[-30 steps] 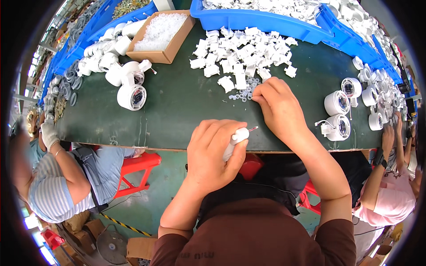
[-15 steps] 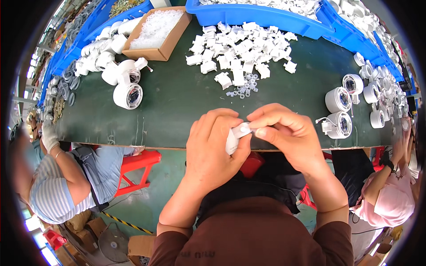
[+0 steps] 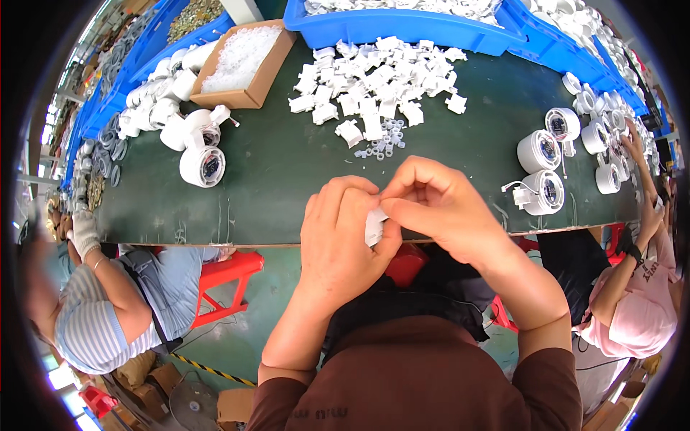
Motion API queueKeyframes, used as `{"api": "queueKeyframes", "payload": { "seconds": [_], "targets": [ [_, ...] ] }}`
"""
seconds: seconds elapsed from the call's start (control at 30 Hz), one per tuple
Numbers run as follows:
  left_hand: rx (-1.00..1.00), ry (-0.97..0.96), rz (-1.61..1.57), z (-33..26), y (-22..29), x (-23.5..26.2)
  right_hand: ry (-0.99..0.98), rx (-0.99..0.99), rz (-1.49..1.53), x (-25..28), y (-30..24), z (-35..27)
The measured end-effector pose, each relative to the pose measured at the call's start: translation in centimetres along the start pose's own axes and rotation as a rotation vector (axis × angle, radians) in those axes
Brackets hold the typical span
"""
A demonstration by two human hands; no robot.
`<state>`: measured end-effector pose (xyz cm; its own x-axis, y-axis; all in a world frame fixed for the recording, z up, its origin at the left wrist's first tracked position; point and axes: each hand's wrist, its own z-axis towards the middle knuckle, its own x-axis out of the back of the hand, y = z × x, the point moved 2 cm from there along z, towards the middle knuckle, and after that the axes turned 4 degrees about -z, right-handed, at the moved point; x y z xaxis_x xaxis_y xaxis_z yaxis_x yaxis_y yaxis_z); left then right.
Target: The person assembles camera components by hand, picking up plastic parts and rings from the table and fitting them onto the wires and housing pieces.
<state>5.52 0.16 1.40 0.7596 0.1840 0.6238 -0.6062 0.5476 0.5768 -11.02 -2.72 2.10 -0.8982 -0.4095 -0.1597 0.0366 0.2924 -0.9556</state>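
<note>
My left hand (image 3: pixel 338 241) is closed around a small white plastic part (image 3: pixel 374 225), held above the table's front edge. Thumb and forefinger of my right hand (image 3: pixel 438 208) are pinched together at the top of that part; what they grip, if anything, is hidden behind the fingers. Beyond my hands lies a loose heap of similar white plastic parts (image 3: pixel 381 75). At the near side of the heap is a cluster of small translucent rings (image 3: pixel 383 138).
White round housings stand at the left (image 3: pixel 203 167) and right (image 3: pixel 539 151). A cardboard box of clear pieces (image 3: pixel 244 61) and a blue bin (image 3: pixel 402 27) line the back. Co-workers sit at both sides, one with a gloved hand (image 3: pixel 85 233).
My right hand has shifted left, its fingertips now covering the top of the white plastic part. The view has shifted slightly. The right co-worker's arm now reaches toward the housings.
</note>
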Motion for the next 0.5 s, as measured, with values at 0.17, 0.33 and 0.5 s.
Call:
{"api": "queueKeyframes", "payload": {
  "seconds": [0.17,0.33,0.5],
  "targets": [
    [0.104,0.152,-0.069,-0.5,-0.3,-0.6,0.05,0.05,0.158,-0.8,0.1,-0.5],
    [-0.047,0.203,-0.085,-1.2,-0.9,-0.9,0.08,0.119,0.058,-0.7,0.7,-1.0],
    [-0.041,0.141,-0.109,-0.9,-0.8,-0.4,0.131,0.112,0.102,-1.3,2.1,-0.8]
  ]
}}
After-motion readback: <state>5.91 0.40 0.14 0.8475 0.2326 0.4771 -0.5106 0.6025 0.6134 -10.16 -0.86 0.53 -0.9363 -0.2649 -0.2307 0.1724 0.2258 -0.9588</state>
